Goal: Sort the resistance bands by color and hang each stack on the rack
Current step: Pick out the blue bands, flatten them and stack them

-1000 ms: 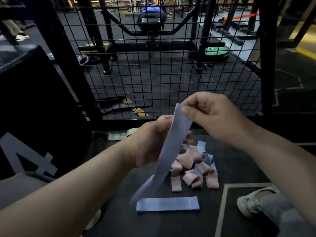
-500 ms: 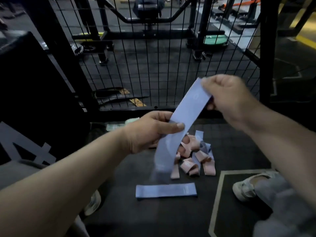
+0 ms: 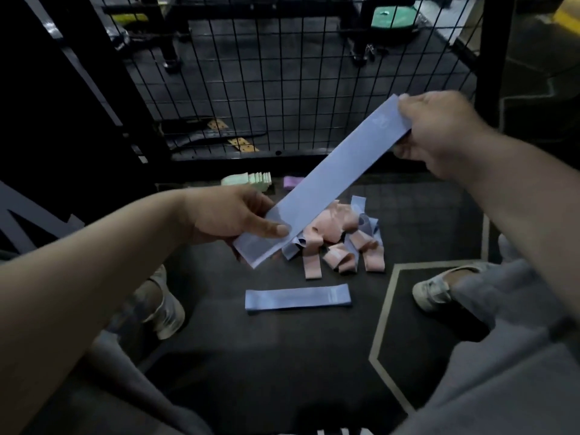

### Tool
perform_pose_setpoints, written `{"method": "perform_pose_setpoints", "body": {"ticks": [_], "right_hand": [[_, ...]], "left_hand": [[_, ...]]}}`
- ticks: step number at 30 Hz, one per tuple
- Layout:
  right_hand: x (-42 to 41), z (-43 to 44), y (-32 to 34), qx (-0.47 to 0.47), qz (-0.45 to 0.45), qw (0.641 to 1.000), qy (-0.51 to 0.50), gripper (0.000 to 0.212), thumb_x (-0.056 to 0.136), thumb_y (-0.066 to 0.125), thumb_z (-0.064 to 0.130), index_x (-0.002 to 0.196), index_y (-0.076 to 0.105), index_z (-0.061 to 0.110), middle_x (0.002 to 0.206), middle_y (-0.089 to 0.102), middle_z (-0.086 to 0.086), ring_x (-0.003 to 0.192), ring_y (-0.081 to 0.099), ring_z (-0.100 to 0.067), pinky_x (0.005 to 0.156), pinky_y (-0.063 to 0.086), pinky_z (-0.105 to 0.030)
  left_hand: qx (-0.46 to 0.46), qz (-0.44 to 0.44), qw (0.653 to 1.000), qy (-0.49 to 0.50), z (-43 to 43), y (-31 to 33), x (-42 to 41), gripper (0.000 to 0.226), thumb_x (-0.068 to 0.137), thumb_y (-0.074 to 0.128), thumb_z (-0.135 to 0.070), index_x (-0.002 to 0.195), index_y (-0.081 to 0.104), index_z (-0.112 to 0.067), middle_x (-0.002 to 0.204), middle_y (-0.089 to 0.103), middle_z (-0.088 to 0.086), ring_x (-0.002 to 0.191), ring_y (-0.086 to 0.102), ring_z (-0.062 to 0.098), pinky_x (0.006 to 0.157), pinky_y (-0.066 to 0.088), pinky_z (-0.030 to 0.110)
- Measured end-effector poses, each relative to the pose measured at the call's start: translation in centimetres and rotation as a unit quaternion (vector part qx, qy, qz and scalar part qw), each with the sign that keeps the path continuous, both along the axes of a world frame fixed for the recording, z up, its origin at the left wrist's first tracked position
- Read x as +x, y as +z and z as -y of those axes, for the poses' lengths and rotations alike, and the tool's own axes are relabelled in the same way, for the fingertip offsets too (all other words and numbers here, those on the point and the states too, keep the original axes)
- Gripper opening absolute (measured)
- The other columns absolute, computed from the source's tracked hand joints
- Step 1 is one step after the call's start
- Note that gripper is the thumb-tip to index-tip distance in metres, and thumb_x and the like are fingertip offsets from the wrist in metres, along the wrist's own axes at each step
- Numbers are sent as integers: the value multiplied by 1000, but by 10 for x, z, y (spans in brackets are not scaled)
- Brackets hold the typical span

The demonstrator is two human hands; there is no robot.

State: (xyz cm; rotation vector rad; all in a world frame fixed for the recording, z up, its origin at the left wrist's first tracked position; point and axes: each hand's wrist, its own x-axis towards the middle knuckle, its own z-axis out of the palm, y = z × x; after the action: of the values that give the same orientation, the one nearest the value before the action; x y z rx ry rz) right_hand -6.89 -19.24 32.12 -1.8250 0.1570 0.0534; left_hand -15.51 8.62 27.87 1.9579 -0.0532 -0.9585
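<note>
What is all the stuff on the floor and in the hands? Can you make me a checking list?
Surface: dark rubber floor.
Job's things: blue band held slanting between both hands; second blue band flat on the floor; tangled pile of pink and blue bands behind it; green stack and purple band near the fence.
Clutter: nothing seen.
Grips: left hand pinches the held band's lower end; right hand pinches its upper end.
Cables: nothing seen.
Surroundings: wire fence ahead, green weight plate beyond it, left shoe and right shoe at the sides.
</note>
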Motion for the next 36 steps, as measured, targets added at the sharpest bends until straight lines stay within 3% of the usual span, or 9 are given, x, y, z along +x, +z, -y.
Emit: {"method": "perform_pose_setpoints", "body": {"ticks": [3, 6, 10, 14, 17, 20, 29, 33, 36], "right_hand": [[-17, -7, 8, 5, 20, 995, 98, 22, 107, 49, 30, 104, 64, 14, 101, 72, -7, 92, 71, -22, 78, 62, -35], [-38, -22, 14, -91, 79, 966, 227, 18, 104, 53, 27, 108, 66, 14, 100, 71, -3, 87, 68, -13, 76, 60, -27], [-54, -42, 2, -223, 99, 917, 315, 8, 97, 65, 34, 100, 68, 27, 89, 72, 2, 83, 68, -14, 73, 58, -33], [-50, -45, -14, -191, 58, 927, 318, 35, 92, 70, 41, 118, 53, 24, 75, 70, 10, 68, 64, 0, 64, 54, -23], [-50, -48, -26, -59, -32, 947, 314, 56, 78, 75, 47, 122, 53, 19, 105, 73, -3, 100, 70, -13, 91, 58, -37], [-52, -51, -39, 75, -109, 920, 368, 49, 83, 73, 29, 124, 60, 7, 118, 70, -22, 113, 69, -25, 104, 50, -45], [-57, -47, -60, -34, -188, 866, 462, 34, 91, 70, 16, 124, 64, 10, 117, 74, -6, 112, 69, -20, 99, 55, -33], [-55, -34, -66, -105, -211, 857, 457, 23, 94, 69, 18, 115, 68, 8, 108, 75, -9, 97, 71, -16, 78, 55, -21], [-52, -22, -75, -107, -240, 864, 429, 21, 97, 66, 16, 113, 65, 3, 112, 72, -18, 98, 70, -25, 90, 58, -39]], "left_hand": [[-3, 47, 999, 18, 1, -12, -3, 50, 81, 77, -29, 126, 63, -11, 121, 70, 11, 107, 68, 19, 93, 57, 35], [-82, 157, 979, 100, 9, -17, -4, 87, 67, 88, -37, 143, 48, -25, 139, 58, -2, 126, 57, 8, 101, 53, 33], [-220, 216, 942, 131, 25, -10, -3, 45, 77, 83, -11, 117, 64, -6, 112, 72, 10, 107, 69, 20, 91, 57, 33], [-164, 287, 926, 182, 34, -16, -6, 23, 76, 80, -18, 86, 68, -2, 83, 71, 22, 74, 69, 22, 69, 56, 31], [-177, 289, 921, 190, 36, -14, -4, 28, 86, 74, -11, 93, 59, 11, 76, 66, 22, 69, 64, 22, 63, 53, 34], [-190, 295, 913, 209, 34, -6, 2, 16, 96, 65, -8, 94, 55, 3, 71, 60, 15, 58, 55, 21, 56, 46, 34], [-269, 232, 856, 376, 12, 24, 17, 4, 92, 57, -2, 93, 55, -6, 75, 63, 9, 63, 59, 22, 58, 48, 31], [-260, 227, 798, 494, -11, 26, 21, 13, 87, 54, -3, 97, 62, -5, 77, 63, 11, 68, 63, 24, 61, 56, 32], [-229, 216, 769, 557, -27, 19, 22, 16, 83, 56, -6, 97, 64, -3, 79, 60, 14, 70, 60, 25, 59, 55, 31]]}}
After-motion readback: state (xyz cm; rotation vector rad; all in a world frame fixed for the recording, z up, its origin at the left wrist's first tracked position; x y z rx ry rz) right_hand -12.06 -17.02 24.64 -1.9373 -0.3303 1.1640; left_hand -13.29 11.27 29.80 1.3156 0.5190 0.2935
